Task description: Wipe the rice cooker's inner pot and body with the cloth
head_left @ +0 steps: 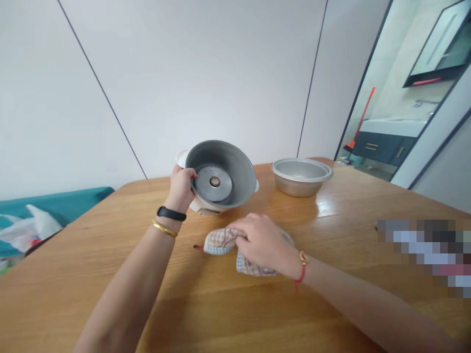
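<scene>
My left hand [181, 186] grips the left rim of a rice cooker body [239, 171], thumb inside and fingers outside. The cooker is tilted so its grey interior faces me, with the round heating plate [203, 185] showing at the bottom. Below and slightly right of it, my right hand [262, 241] is closed on a patterned cloth [220, 241], bunched under the fingers over the table. A silver metal inner pot [300, 185] stands upright to the right of the cooker, apart from both hands.
The wooden table [206, 314] reaches back to a white panelled wall [206, 73]. At the left is a teal seat [77, 198] with a white plastic bag [31, 228]. A blurred-out patch covers the table's right side. Beyond a doorway stand an orange broom [362, 120] and a washbasin cabinet [382, 147].
</scene>
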Action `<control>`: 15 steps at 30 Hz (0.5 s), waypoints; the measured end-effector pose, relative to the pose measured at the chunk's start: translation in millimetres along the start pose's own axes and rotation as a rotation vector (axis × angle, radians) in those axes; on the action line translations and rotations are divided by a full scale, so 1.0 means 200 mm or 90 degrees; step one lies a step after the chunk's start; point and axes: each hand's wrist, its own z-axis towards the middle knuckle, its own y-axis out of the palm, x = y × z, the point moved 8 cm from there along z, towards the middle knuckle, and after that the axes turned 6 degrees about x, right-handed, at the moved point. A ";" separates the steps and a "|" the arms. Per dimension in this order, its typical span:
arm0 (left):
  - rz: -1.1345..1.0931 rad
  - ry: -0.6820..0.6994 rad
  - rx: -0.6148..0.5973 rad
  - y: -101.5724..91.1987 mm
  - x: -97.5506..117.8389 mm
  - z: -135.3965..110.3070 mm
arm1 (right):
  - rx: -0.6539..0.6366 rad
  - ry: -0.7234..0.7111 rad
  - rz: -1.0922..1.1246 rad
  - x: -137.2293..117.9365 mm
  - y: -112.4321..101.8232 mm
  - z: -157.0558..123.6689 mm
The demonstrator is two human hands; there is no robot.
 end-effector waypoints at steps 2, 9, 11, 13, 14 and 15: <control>0.034 0.042 -0.025 -0.04 0.10 -0.10 | 0.143 0.001 -0.034 0.00 -0.27 0.03; 0.056 0.070 -0.128 -0.04 0.19 -0.30 | 0.234 -0.121 -0.286 0.02 -0.30 0.38; 0.059 0.067 -0.143 -0.03 0.19 -0.32 | 0.170 -0.150 -0.356 0.05 -0.15 0.46; 0.050 0.062 -0.144 -0.03 0.18 -0.32 | 0.115 -0.137 -0.393 0.09 -0.02 0.51; 0.041 0.060 -0.140 -0.03 0.18 -0.32 | 0.086 -0.117 -0.392 0.11 0.03 0.51; 0.032 0.059 -0.135 -0.04 0.18 -0.32 | 0.056 -0.089 -0.373 0.12 0.07 0.51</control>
